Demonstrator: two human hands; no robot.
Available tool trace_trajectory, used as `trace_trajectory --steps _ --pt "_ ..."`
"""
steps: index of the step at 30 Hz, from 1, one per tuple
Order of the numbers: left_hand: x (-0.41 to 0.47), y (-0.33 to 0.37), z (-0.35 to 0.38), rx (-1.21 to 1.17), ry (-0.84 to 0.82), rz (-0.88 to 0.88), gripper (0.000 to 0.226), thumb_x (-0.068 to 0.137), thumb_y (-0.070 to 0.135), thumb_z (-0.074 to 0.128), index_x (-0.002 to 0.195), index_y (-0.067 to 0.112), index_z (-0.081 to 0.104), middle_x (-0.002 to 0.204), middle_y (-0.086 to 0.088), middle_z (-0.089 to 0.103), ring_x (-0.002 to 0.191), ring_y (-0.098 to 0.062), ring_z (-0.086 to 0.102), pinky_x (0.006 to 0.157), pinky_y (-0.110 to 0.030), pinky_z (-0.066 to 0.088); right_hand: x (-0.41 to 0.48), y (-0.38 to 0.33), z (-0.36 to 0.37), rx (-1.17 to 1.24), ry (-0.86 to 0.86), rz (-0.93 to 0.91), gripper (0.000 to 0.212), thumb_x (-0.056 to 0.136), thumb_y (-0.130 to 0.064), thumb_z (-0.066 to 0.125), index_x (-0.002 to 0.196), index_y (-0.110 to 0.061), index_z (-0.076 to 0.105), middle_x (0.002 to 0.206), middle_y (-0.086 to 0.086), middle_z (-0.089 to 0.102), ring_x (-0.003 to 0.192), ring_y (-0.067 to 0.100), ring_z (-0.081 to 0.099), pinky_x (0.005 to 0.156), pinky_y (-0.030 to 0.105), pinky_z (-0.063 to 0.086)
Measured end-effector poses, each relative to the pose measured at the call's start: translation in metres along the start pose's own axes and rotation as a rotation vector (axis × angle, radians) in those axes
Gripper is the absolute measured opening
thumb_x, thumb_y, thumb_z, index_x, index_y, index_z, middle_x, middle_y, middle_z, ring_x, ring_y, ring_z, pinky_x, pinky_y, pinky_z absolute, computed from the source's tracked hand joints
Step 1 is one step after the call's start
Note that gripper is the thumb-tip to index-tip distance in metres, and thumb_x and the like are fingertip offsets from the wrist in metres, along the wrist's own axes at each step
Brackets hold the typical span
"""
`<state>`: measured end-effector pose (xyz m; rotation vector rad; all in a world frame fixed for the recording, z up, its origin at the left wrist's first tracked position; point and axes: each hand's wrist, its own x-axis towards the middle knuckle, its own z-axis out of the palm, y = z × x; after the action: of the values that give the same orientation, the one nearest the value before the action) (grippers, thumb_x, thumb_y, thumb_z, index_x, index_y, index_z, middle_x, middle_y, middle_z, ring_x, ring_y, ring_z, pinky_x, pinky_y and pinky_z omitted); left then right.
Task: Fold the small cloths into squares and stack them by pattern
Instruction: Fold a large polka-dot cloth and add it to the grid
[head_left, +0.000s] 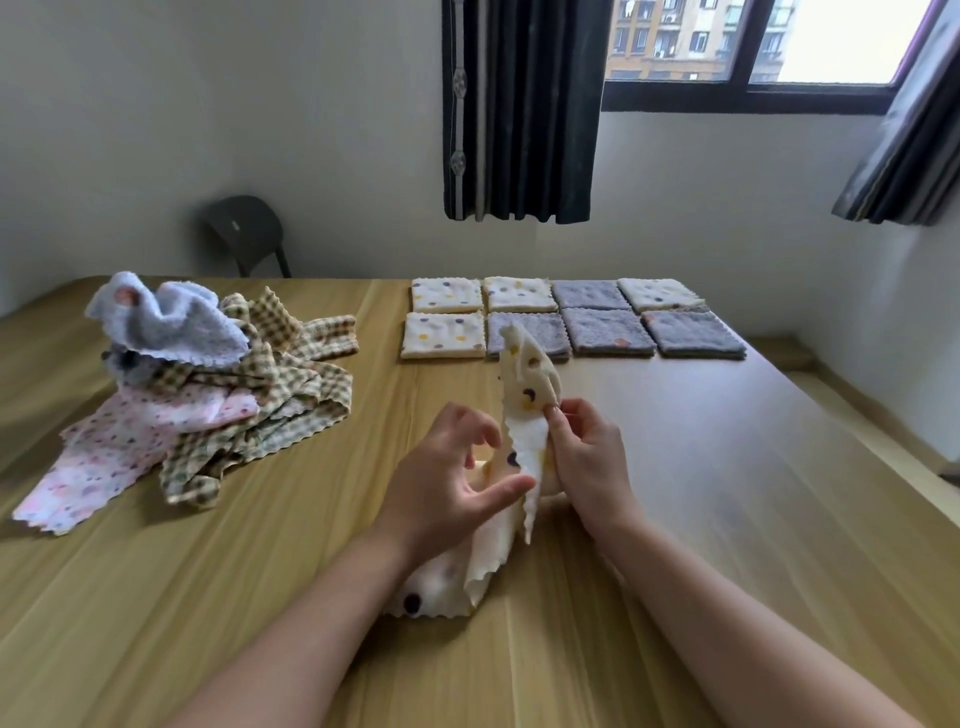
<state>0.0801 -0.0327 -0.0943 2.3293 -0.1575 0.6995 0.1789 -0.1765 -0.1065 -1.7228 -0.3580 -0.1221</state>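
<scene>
A cream cloth with coloured dots (524, 384) stands crumpled and upright at the table's middle, its lower part trailing onto the wood under my left forearm. My right hand (587, 462) pinches its right edge between thumb and fingers. My left hand (447, 478) is at its left side with curled fingers spread and the thumb against the cloth. Folded squares lie in two rows at the back: cream dotted ones (447, 296) and grey ones (608, 330). A heap of unfolded cloths (208, 384) sits at the left: grey, checked and pink.
The wooden table (727, 493) runs to a right edge close to the wall. A dark chair (244, 228) stands behind the table's far left side. Dark curtains (519, 109) hang by the window at the back.
</scene>
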Motion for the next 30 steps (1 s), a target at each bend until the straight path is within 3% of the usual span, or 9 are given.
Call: trace_trajectory --steps 4,6,13,17,21,24,26,28,30 --pt "-0.002 0.002 0.007 0.072 -0.086 -0.069 0.039 0.071 0.072 0.058 0.071 0.033 0.052 0.08 0.014 0.049 0.066 -0.005 0.05 0.059 -0.021 0.044 -0.009 -0.003 0.007 -0.035 -0.02 -0.027 0.012 0.095 -0.024 0.058 0.092 -0.016 0.067 0.077 -0.004 0.068 0.069 0.009 0.062 0.064 0.034 0.05" --pt "-0.004 0.0 0.01 -0.026 -0.082 -0.187 0.03 0.075 0.056 0.064 0.065 0.03 0.052 0.067 0.011 0.053 0.06 -0.005 0.05 0.059 -0.028 0.044 -0.011 -0.002 0.008 -0.036 -0.022 -0.023 0.013 0.094 -0.024 0.059 0.092 -0.015 0.067 0.077 -0.002 0.068 0.07 0.012 0.062 0.066 0.037 0.05" --pt "0.001 -0.008 -0.006 -0.57 0.138 -0.56 0.011 0.092 0.007 0.055 0.083 0.007 0.061 0.074 -0.004 0.063 0.069 -0.015 0.057 0.061 -0.025 0.047 -0.001 -0.006 -0.007 -0.013 -0.046 0.067 0.013 0.093 -0.023 0.062 0.086 -0.014 0.068 0.075 0.002 0.066 0.068 0.014 0.058 0.066 0.036 0.049" --pt "0.008 -0.014 -0.03 -0.885 0.232 -0.809 0.015 0.096 0.004 0.045 0.088 0.008 0.057 0.076 -0.009 0.063 0.064 -0.017 0.059 0.055 -0.022 0.051 0.007 -0.011 -0.026 0.008 -0.171 0.234 0.025 0.094 -0.028 0.059 0.077 -0.012 0.067 0.072 0.008 0.063 0.066 0.018 0.053 0.062 0.03 0.041" --pt "0.008 -0.025 -0.048 -0.951 0.253 -0.859 0.015 0.096 0.007 0.047 0.088 0.01 0.059 0.074 -0.008 0.063 0.064 -0.019 0.059 0.055 -0.025 0.05 0.015 -0.02 -0.046 0.333 -0.197 0.465 0.03 0.094 -0.039 0.054 0.096 -0.012 0.067 0.084 0.013 0.069 0.067 0.022 0.061 0.06 0.03 0.052" --pt "0.006 -0.042 -0.048 -0.606 0.313 -0.796 0.009 0.095 0.01 0.053 0.093 0.014 0.061 0.09 -0.008 0.066 0.082 -0.024 0.064 0.07 -0.031 0.052 0.019 -0.014 -0.056 0.609 -0.271 0.516 0.048 0.078 -0.048 0.064 0.116 -0.019 0.06 0.087 0.007 0.068 0.068 0.017 0.065 0.055 0.026 0.053" --pt "0.001 -0.044 -0.047 -0.207 0.387 -0.692 0.013 0.094 0.014 0.057 0.107 0.016 0.057 0.105 -0.001 0.061 0.096 -0.019 0.06 0.077 -0.027 0.048 0.019 -0.01 -0.059 0.682 -0.324 0.465 0.052 0.074 -0.031 0.07 0.123 -0.022 0.055 0.091 0.004 0.071 0.068 0.016 0.068 0.052 0.025 0.052" --pt "-0.003 -0.038 -0.045 0.157 0.433 -0.451 0.023 0.092 0.015 0.059 0.115 0.014 0.054 0.107 0.002 0.054 0.096 -0.014 0.053 0.08 -0.026 0.045 0.016 -0.008 -0.057 0.539 -0.351 0.409 0.048 0.082 -0.008 0.067 0.125 -0.023 0.054 0.099 0.007 0.071 0.074 0.018 0.069 0.055 0.027 0.054" --pt "-0.007 -0.025 -0.038 0.343 0.318 -0.197 0.012 0.091 0.016 0.06 0.102 0.016 0.059 0.092 0.006 0.057 0.082 -0.011 0.055 0.072 -0.026 0.05 0.012 -0.011 -0.051 0.267 -0.35 0.33 0.043 0.088 -0.002 0.064 0.125 -0.022 0.056 0.099 0.01 0.069 0.072 0.015 0.066 0.056 0.024 0.053"
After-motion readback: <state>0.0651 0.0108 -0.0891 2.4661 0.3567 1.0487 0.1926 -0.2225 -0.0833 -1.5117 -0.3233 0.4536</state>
